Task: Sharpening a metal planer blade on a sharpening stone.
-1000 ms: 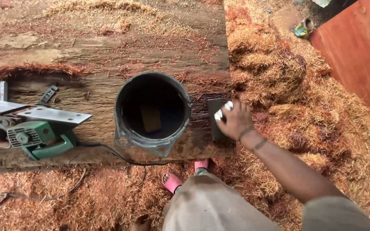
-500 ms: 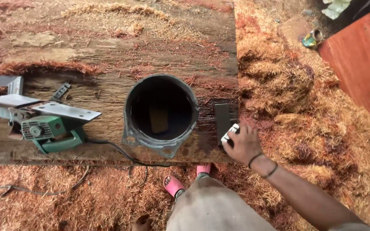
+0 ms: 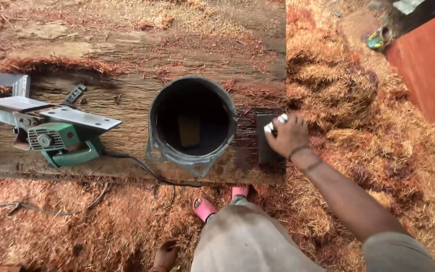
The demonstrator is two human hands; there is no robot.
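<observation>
One hand shows, the right hand (image 3: 289, 135), closed on a small white object (image 3: 277, 123) over the dark rectangular block (image 3: 266, 143) at right of centre, which could slip off the rough wooden plank's (image 3: 127, 55) edge into shavings; the left is unseen.

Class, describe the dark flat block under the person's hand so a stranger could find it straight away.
Start at the wooden slab, then the black bucket. Just right of it, at the slab's corner, lies the dark flat block, under the right hand, which holds something white.
</observation>
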